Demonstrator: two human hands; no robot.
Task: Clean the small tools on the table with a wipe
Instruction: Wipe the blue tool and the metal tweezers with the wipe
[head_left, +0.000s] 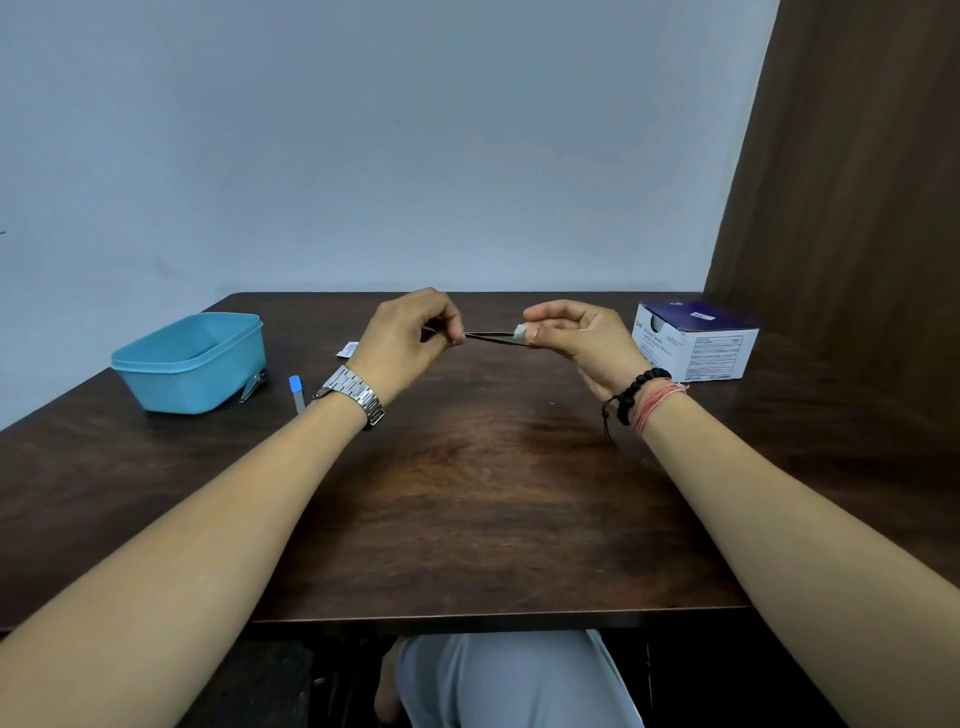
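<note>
Holding a slim dark tool, likely tweezers (488, 336), level above the middle of the surface (493, 493), the left hand (410, 338) pinches one end between thumb and curled fingers while the right hand (571, 332) pinches a small folded white wipe (521, 331) round the other end. That split makes sense: one grip steadies the tool, so the wipe can be drawn along the metal without it twisting, and keeping it lifted lets the wipe reach all sides. Both grips are narrow and closed on what they hold; whether the tool's two arms are squeezed together under the wipe is too small to tell. Other items wait to the left: a nail clipper (253, 387) touching the near right corner of a blue plastic tub (192, 364), a small tube with a blue cap (296, 394) just beside the left wrist, and a torn white sachet (347, 349) farther back. A carton of wipes (693, 340) sits at the right rear, near a brown curtain (857, 182). Bare wood lies under and in front of the hands, so there is room to stroke sideways; the tightest spots are the tube by the left wrist and the carton beyond the right hand. The near edge is well short of the work.
</note>
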